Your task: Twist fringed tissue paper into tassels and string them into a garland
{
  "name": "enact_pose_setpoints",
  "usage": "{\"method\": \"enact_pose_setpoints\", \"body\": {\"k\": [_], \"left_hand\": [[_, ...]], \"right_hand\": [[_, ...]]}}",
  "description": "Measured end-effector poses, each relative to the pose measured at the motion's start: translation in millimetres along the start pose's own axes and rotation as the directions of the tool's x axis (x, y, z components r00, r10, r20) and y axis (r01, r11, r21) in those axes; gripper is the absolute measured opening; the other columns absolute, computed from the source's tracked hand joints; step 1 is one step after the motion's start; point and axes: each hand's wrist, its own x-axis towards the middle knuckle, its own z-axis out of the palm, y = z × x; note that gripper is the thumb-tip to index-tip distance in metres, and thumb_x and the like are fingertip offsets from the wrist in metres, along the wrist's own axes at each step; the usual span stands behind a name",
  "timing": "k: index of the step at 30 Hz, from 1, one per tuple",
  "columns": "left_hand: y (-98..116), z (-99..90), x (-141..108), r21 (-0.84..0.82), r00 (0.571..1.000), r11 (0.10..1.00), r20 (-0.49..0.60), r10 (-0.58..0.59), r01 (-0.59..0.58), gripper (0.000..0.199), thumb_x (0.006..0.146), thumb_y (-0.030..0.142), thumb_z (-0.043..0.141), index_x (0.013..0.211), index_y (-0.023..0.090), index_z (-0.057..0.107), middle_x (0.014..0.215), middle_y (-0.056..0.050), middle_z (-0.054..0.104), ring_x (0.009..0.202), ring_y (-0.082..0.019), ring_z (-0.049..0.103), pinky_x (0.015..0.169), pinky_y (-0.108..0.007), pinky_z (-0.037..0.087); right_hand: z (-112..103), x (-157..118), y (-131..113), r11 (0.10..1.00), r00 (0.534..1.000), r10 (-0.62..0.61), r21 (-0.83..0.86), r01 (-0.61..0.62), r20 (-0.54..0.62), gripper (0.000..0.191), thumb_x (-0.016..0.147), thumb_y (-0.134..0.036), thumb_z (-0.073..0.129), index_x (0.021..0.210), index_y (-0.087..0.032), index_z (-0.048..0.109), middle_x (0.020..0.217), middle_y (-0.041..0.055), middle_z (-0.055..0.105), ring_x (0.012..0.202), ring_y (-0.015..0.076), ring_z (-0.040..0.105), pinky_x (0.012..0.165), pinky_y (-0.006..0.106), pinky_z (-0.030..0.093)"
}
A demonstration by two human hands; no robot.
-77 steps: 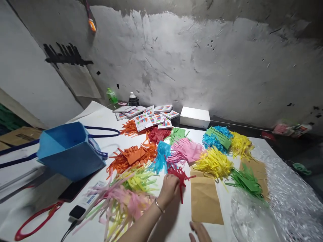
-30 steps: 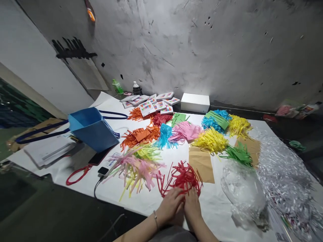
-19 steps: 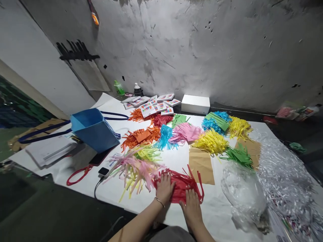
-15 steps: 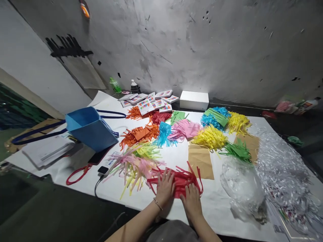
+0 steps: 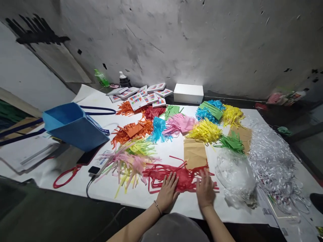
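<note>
The person's left hand (image 5: pixel 168 192) lies with fingers spread on one red fringe (image 5: pixel 186 179), closed around nothing; the right hand (image 5: pixel 205 192) rests at the fringe's other end, fingers extended and slightly parted, with no grasp visible. The fringe lies on the white-covered table (image 5: pixel 174 148) just in front of the person, its strands overlapping one of two brown sheets (image 5: pixel 195 153). Beside it on the left is one pink-and-yellow tangle (image 5: pixel 136 164); on the right, one clear plastic bag (image 5: pixel 236 174) and one silver heap (image 5: pixel 271 154). Farther out are two yellow bundles (image 5: pixel 205 131), one blue tote (image 5: pixel 75 131) and one white box (image 5: pixel 188 97).
</note>
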Motion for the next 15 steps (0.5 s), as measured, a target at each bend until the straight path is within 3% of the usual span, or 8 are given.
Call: {"method": "enact_pose_setpoints", "body": {"k": [1,3,5,7,9,11,12,15], "left_hand": [[0.5,-0.5,0.0,0.002,1.0,1.0,0.01,0.008,-0.008,0.064,0.09,0.04,0.047,0.148,0.022,0.024,0.155,-0.008,0.025,0.143,-0.029,0.017,0.113,-0.052,0.015],[0.6,-1.8,0.5,0.001,0.999,1.0,0.026,0.03,-0.03,0.062,0.091,0.038,0.046,0.147,0.024,0.025,0.153,-0.006,0.03,0.143,-0.029,0.016,0.114,-0.054,0.008],[-0.6,-4.0,1.4,-0.002,0.999,0.999,0.038,0.035,-0.034,0.059,0.09,0.036,0.047,0.146,0.027,0.029,0.152,-0.004,0.032,0.143,-0.03,0.014,0.113,-0.057,0.003],[-2.7,-7.2,2.5,-0.009,0.998,1.0,0.057,0.021,-0.02,0.059,0.088,0.039,0.052,0.143,0.031,0.034,0.153,-0.003,0.031,0.142,-0.033,0.015,0.112,-0.06,0.001],[-4.3,-11.0,3.6,-0.02,0.997,1.0,0.077,-0.01,0.011,0.062,0.084,0.042,0.057,0.142,0.032,0.036,0.154,-0.005,0.029,0.141,-0.035,0.017,0.111,-0.061,0.004],[-4.8,-14.4,4.3,-0.034,0.995,0.998,0.089,-0.043,0.046,0.068,0.081,0.042,0.059,0.143,0.027,0.035,0.153,-0.008,0.028,0.14,-0.034,0.02,0.112,-0.059,0.008],[-4.6,-15.5,4.5,-0.042,0.994,0.997,0.091,-0.059,0.063,0.07,0.081,0.041,0.059,0.144,0.025,0.033,0.153,-0.01,0.029,0.14,-0.034,0.021,0.112,-0.057,0.009],[-3.5,-16.8,4.6,-0.062,0.992,0.995,0.097,-0.074,0.081,0.071,0.081,0.037,0.058,0.145,0.023,0.032,0.153,-0.01,0.029,0.141,-0.032,0.02,0.112,-0.056,0.01]], "right_hand": [[1.7,-4.7,-6.7,0.985,0.985,-0.163,0.066,0.159,0.061,0.043,0.093,-0.02,0.038,0.135,-0.017,0.047,0.139,0.0159,0.047,0.124,0.028,0.046,0.099,0.047,0.037],[10.7,-10.4,-24.1,0.886,0.872,-0.45,0.219,0.409,0.191,0.046,0.09,-0.015,0.04,0.135,-0.023,0.048,0.138,0.0077,0.051,0.126,0.0199,0.045,0.104,0.038,0.036],[22.4,-8.8,-38.0,0.842,0.81,-0.527,0.287,0.457,0.256,0.047,0.089,-0.014,0.04,0.135,-0.024,0.049,0.137,0.006,0.052,0.127,0.0181,0.045,0.105,0.036,0.036],[29.9,-1.6,-41.3,0.911,0.878,-0.401,0.218,0.351,0.261,0.044,0.091,-0.017,0.038,0.134,-0.017,0.049,0.139,0.0133,0.049,0.129,0.0245,0.043,0.104,0.044,0.035],[28.8,5.2,-35.6,0.984,0.962,-0.172,0.077,0.159,0.213,0.043,0.093,-0.022,0.038,0.133,-0.009,0.049,0.142,0.0217,0.043,0.131,0.0326,0.039,0.102,0.054,0.032],[20.6,6.3,-29.2,0.999,0.99,-0.021,-0.026,0.025,0.138,0.042,0.094,-0.025,0.038,0.131,-0.009,0.05,0.143,0.0227,0.04,0.132,0.0343,0.036,0.102,0.055,0.029],[15.3,4.4,-28.3,0.999,0.992,-0.028,-0.033,0.033,0.125,0.041,0.094,-0.025,0.039,0.131,-0.012,0.051,0.143,0.0205,0.041,0.132,0.0328,0.036,0.103,0.054,0.027],[3.2,-7.0,-38.2,0.977,0.958,-0.209,0.073,0.198,0.197,0.038,0.093,-0.024,0.043,0.129,-0.02,0.052,0.135,0.0135,0.053,0.126,0.0276,0.043,0.105,0.049,0.023]]}}
